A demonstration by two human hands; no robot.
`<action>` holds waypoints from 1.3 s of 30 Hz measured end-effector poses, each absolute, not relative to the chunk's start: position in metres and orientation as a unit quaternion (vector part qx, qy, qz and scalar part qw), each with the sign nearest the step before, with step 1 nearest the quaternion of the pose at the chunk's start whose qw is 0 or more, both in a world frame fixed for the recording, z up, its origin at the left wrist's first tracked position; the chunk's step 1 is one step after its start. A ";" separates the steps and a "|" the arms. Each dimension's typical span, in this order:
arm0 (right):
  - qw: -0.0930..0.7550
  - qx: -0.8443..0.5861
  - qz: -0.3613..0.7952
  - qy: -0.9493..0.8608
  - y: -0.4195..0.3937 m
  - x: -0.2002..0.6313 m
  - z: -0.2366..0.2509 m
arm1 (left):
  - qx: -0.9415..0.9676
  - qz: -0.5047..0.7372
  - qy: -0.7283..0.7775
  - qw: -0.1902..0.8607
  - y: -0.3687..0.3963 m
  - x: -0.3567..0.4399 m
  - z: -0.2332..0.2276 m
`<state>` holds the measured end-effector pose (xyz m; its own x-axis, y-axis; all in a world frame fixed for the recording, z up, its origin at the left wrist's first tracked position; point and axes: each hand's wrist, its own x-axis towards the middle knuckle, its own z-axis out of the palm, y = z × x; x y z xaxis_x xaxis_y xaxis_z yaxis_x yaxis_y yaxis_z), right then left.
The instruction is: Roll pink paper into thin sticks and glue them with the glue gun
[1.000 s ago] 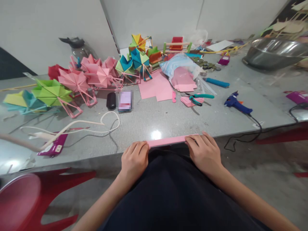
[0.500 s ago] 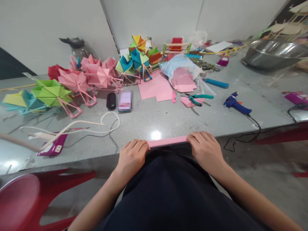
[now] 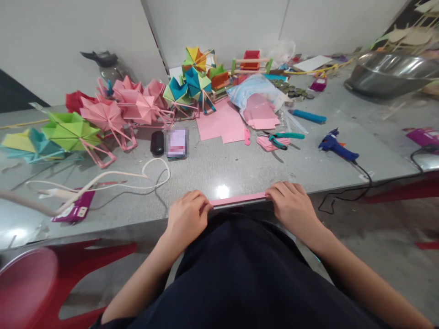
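Evidently pressing a folded pink paper strip [image 3: 239, 199] along the surface [image 3: 240, 169] edge, left hand [image 3: 188, 218] and right hand [image 3: 291, 208] grip clenched on its ends, probably calling next for creasing evenly.

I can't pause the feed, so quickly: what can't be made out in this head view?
- Pink paper strip: both ends hidden under the left hand and right hand.
- Flat item beside the black case: blurred.
- Metal bowl: contents not visible.
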<state>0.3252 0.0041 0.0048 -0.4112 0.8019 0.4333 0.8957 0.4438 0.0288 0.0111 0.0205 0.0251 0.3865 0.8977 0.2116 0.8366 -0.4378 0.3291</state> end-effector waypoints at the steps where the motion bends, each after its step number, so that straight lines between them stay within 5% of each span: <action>1: 0.181 -0.517 -0.126 -0.827 0.005 0.325 0.004 | 0.820 0.173 0.537 0.097 0.023 0.012 0.027; 16: 0.208 -0.539 -0.118 -0.808 0.011 0.325 -0.002 | 0.807 0.212 0.538 0.119 0.035 0.009 0.019; 27: 0.188 -0.506 -0.134 -0.831 -0.008 0.305 -0.005 | 0.879 0.275 0.379 -0.093 0.004 0.041 -0.014; 39: 0.197 -0.419 -0.092 -0.881 -0.010 0.266 -0.037 | 0.886 0.250 0.381 -0.087 -0.001 0.053 -0.029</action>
<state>0.2662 -0.0101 -0.0366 -0.5702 0.7033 0.4245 0.7755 0.6313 -0.0042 0.0528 -0.0012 -0.0289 0.5845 0.6320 0.5089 0.7192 -0.6939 0.0358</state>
